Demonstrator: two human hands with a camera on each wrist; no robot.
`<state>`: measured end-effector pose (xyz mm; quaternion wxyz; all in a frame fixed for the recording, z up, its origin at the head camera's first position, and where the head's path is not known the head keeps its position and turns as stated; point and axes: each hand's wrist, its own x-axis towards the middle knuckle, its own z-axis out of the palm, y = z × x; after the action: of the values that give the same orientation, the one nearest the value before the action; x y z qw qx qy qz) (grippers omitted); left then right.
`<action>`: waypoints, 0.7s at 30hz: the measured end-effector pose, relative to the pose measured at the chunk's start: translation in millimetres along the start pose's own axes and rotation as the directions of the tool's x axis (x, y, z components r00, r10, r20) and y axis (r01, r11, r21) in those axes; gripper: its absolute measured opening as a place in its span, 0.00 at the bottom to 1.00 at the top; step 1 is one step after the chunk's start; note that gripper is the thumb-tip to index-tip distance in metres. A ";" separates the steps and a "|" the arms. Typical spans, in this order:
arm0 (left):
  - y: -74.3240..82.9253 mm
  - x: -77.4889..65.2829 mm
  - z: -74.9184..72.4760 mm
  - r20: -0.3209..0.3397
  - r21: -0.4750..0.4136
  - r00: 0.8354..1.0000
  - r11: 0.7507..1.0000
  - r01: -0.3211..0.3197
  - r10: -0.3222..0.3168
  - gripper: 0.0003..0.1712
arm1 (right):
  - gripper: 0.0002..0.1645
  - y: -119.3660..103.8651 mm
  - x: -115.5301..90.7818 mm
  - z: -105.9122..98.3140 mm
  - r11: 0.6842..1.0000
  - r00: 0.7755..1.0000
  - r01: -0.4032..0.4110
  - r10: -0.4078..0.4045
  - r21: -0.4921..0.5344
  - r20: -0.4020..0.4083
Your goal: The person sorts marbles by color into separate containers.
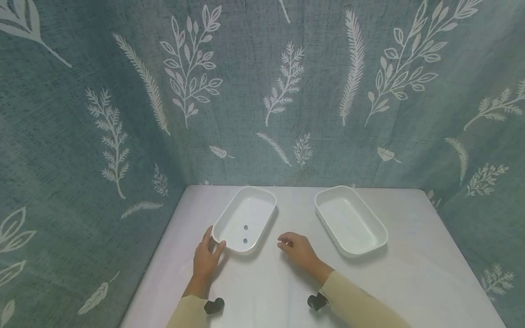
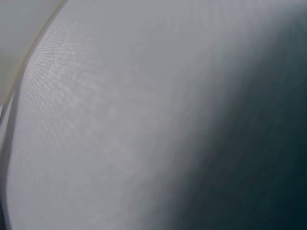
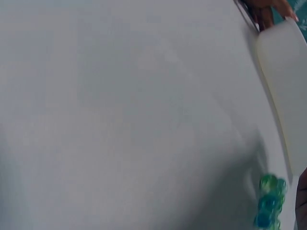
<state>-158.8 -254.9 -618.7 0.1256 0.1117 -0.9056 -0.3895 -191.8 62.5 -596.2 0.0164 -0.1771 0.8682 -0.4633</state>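
Note:
My left hand [image 1: 207, 256] holds the near left corner of a white rectangular tray [image 1: 268, 219], thumb and fingers spread about its rim. Two small round bluish-grey pieces [image 1: 245, 241] lie in that tray near its close end. My right hand [image 1: 301, 249] is between this tray and a second white tray [image 1: 381, 232], low over the table, its fingers curled toward the thumb. A clump of translucent green and blue beads [image 3: 269, 203] shows beside its fingers [image 3: 302, 201] in the right wrist view. In the head view the hand hides these beads.
Both trays stand on a white-covered table [image 1: 262, 291], toward its back edge. A teal cloth [image 1: 254, 91] with white leaf prints hangs behind and at both sides. Small black devices [image 1: 317, 301] are at both cuffs. The left wrist view shows mostly blurred pale surface.

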 end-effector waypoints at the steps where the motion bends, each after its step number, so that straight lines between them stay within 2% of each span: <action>1: 0.4 0.0 -0.1 0.001 0.000 1.000 1.000 0.001 -0.001 0.44 | 0.11 1.7 -1.1 -2.2 1.000 1.000 0.000 0.000 -0.006 -0.010; 9: 0.8 0.3 -0.6 0.013 0.013 1.000 1.000 0.025 -0.025 0.44 | 0.11 9.2 -7.6 -21.1 0.992 0.991 -0.118 0.120 0.049 -0.051; 15: 0.0 0.1 -0.3 0.019 0.017 0.999 0.999 0.034 -0.034 0.45 | 0.15 19.8 -12.0 -30.9 0.973 0.970 -0.226 0.229 0.051 -0.081; 21: -2.2 0.2 -0.5 0.024 0.003 1.000 1.000 0.019 -0.020 0.45 | 0.16 26.4 -18.3 -35.6 0.971 0.965 -0.232 0.238 0.064 -0.111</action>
<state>-158.6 -256.8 -619.9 0.1106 0.1159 -0.9064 -0.3909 -189.3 110.2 -599.8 0.0244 -0.0448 0.8706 -0.4893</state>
